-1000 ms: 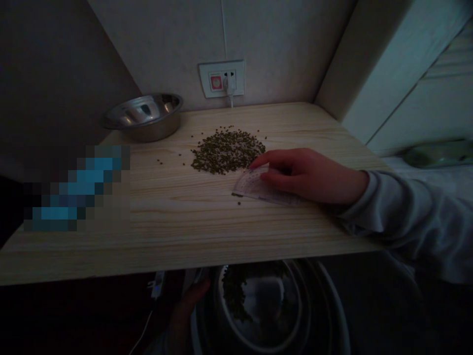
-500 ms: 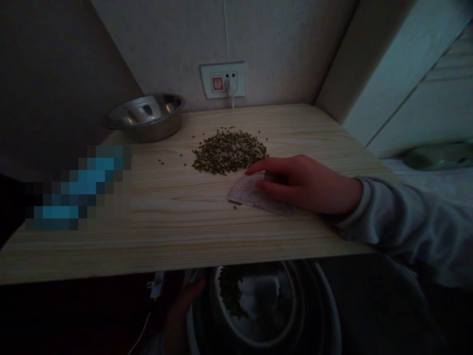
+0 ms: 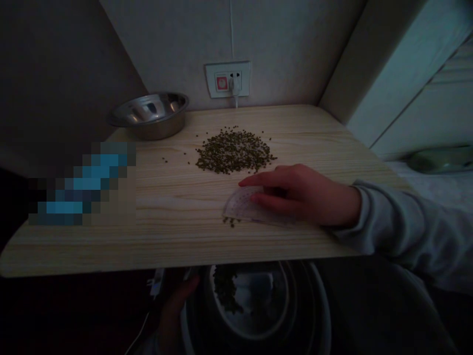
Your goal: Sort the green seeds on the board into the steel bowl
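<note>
My right hand [image 3: 291, 192] is closed on a clear plastic protractor [image 3: 238, 203], which lies close to the tabletop [image 3: 166, 241]. A few green beans [image 3: 231, 223] sit along the protractor's straight front edge. Behind it, a spread of small green beans [image 3: 234, 150], like mung beans, covers the middle of the table. Below the front edge my left hand [image 3: 177, 305] grips the left rim of a metal basin [image 3: 325, 315]. Inside that basin, beans [image 3: 226, 291] cluster at the left; the table edge hides its far part.
An empty-looking steel bowl [image 3: 157, 118] stands at the back left. A blurred-out blue object [image 3: 94, 177] lies at the left. On the wall is a socket [image 3: 227, 80] with a white plug. A power strip [image 3: 156, 283] with a cable hangs below the table.
My right hand has drawn the protractor away from the pile toward the front edge, with a few beans ahead of it. My left hand still holds the basin. The view has shifted slightly.
</note>
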Tool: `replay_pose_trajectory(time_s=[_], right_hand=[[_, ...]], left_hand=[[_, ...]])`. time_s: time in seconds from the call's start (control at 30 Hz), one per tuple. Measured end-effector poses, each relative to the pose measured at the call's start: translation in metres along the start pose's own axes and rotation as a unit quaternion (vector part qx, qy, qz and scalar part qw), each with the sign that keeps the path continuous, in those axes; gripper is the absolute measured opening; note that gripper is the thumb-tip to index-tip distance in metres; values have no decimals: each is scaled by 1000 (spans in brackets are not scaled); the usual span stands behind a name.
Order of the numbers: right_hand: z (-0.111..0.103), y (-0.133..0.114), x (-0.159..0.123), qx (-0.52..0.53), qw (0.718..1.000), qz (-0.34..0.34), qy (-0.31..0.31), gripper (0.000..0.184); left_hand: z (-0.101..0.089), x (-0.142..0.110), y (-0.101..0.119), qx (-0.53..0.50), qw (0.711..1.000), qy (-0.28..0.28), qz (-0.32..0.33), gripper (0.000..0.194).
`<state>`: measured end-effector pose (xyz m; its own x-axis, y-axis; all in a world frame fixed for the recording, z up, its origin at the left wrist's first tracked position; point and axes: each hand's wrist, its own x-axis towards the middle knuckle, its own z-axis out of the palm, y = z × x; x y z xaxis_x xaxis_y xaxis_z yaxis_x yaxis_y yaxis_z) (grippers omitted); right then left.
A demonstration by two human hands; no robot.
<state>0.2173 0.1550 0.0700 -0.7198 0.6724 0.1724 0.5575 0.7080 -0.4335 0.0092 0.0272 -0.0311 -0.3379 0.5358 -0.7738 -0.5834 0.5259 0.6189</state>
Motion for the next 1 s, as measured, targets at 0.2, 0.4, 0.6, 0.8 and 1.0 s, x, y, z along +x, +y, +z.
replay_pose_trajectory(time_s=[0.2, 0.4, 0.6, 0.8, 1.0], right_hand=[[2, -5, -1, -13, 1000, -18, -16, 36], [7, -9, 3, -34, 999, -9, -4, 37], [11, -11, 6, -25, 999, -23, 10, 36], [10, -12, 6, -5, 998, -56, -12, 35], [9, -12, 4, -5, 994, -105, -31, 33]], left_hand=[[11, -13, 6, -14, 1000, -10, 15, 20], [6, -8, 13, 1, 1000, 21, 7, 24], [2, -7, 12, 25, 999, 17, 22, 19], [15, -18, 14, 13, 1000, 24, 14, 31], [20, -23, 14, -36, 999, 4, 2, 32]])
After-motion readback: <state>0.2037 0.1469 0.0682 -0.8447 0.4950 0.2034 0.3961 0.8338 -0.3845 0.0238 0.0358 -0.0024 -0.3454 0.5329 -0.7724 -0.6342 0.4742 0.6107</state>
